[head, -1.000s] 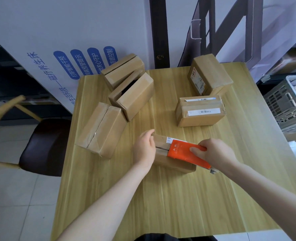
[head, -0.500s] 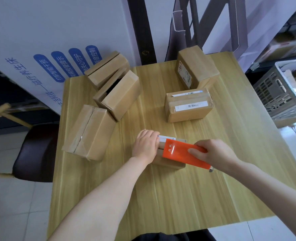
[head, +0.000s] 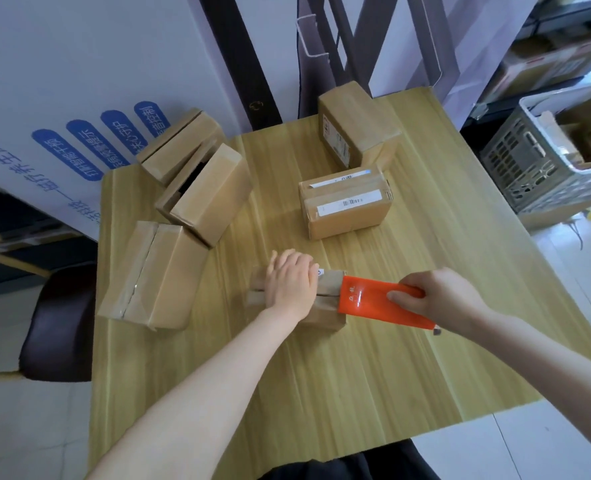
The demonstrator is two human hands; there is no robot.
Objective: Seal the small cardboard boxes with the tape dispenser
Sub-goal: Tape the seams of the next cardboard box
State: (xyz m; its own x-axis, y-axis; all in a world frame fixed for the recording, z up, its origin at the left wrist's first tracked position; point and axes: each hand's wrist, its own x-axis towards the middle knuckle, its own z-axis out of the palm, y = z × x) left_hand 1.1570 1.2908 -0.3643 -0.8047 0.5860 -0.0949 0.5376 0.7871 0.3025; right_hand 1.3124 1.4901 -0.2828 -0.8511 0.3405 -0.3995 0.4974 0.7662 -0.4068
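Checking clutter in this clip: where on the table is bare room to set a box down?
Bare: the table strip between the box being taped and the front edge, and the right side beside the labelled box. Crowded: the back left, where three boxes cluster.

- Cardboard boxes on table: 6 in all. These are the far-left box (head: pixel 179 143), open box (head: pixel 211 192), left box (head: pixel 155 275), far-right box (head: pixel 356 123), labelled box (head: pixel 346 206) and near box (head: pixel 327 289).
- Tape dispenser (head: pixel 373 301): 1, orange.
- Hands: 2, namely left hand (head: pixel 290 285) and right hand (head: pixel 439 299).
- Table (head: pixel 356 375): 1.
- Chair (head: pixel 62 323): 1.
- Grey crate (head: pixel 536 161): 1.
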